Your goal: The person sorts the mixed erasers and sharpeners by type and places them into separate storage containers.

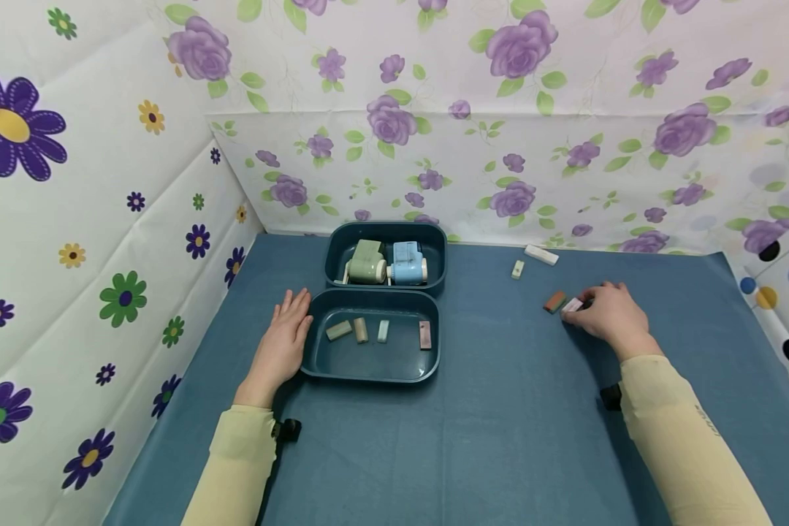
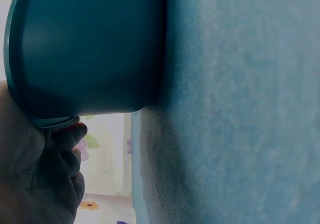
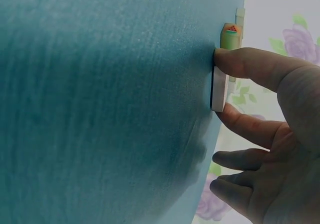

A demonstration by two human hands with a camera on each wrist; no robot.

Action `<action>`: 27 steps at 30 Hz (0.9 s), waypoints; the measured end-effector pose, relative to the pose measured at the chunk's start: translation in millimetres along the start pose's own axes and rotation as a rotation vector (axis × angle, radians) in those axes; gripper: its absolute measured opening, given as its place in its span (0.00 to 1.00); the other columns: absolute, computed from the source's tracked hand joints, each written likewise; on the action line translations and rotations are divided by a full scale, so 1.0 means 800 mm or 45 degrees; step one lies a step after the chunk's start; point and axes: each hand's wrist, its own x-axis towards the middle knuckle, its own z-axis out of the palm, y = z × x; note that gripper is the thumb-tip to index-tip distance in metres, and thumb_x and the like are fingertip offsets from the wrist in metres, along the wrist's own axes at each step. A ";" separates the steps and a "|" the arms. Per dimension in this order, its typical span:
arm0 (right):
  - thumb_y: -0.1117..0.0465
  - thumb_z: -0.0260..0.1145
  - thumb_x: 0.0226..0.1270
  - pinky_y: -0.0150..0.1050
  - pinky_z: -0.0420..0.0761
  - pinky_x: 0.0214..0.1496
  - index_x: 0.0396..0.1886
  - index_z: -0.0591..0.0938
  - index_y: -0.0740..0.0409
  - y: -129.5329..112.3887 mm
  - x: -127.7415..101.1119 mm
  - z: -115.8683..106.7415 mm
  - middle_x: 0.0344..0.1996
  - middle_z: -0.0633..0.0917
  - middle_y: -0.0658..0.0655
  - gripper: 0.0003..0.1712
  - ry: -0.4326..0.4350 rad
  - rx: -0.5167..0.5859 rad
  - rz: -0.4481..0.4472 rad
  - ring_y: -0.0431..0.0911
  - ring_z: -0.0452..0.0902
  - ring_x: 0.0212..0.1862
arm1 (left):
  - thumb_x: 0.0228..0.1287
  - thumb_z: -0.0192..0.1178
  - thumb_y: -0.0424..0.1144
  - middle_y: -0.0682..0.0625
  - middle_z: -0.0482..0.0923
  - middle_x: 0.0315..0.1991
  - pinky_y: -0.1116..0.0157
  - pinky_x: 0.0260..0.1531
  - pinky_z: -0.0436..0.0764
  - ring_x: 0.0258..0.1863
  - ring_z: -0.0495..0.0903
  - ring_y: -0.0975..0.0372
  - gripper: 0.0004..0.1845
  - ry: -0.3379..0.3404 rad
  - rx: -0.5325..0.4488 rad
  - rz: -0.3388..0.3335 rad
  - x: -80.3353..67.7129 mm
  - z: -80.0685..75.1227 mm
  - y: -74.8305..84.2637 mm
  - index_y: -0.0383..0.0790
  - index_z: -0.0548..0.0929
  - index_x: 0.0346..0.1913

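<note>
My right hand [image 1: 603, 308] pinches a small pale pink eraser block [image 1: 571, 305] that lies on the blue mat; the right wrist view shows thumb and forefinger [image 3: 250, 66] on either side of the block [image 3: 219, 89]. A reddish-brown block [image 1: 554, 302] lies just left of it. My left hand [image 1: 285, 340] lies flat on the mat, fingers straight, against the left wall of the near teal tray [image 1: 370, 372], which holds several small blocks. The left wrist view shows the tray wall [image 2: 90, 49] close against the hand [image 2: 45, 179].
A second teal tray [image 1: 386, 234] behind the first holds a green and a blue roller-like item. A white block [image 1: 541, 254] and a small pale block [image 1: 517, 269] lie near the back wall. Flowered walls close in the left and back sides.
</note>
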 end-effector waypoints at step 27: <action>0.44 0.74 0.66 0.73 0.78 0.49 0.52 0.86 0.73 0.007 -0.025 0.017 0.71 0.67 0.79 0.34 0.187 0.024 -0.124 0.75 0.61 0.71 | 0.90 0.44 0.41 0.40 0.53 0.86 0.48 0.84 0.40 0.86 0.41 0.48 0.29 -0.009 -0.008 -0.019 0.000 -0.001 0.001 0.31 0.59 0.84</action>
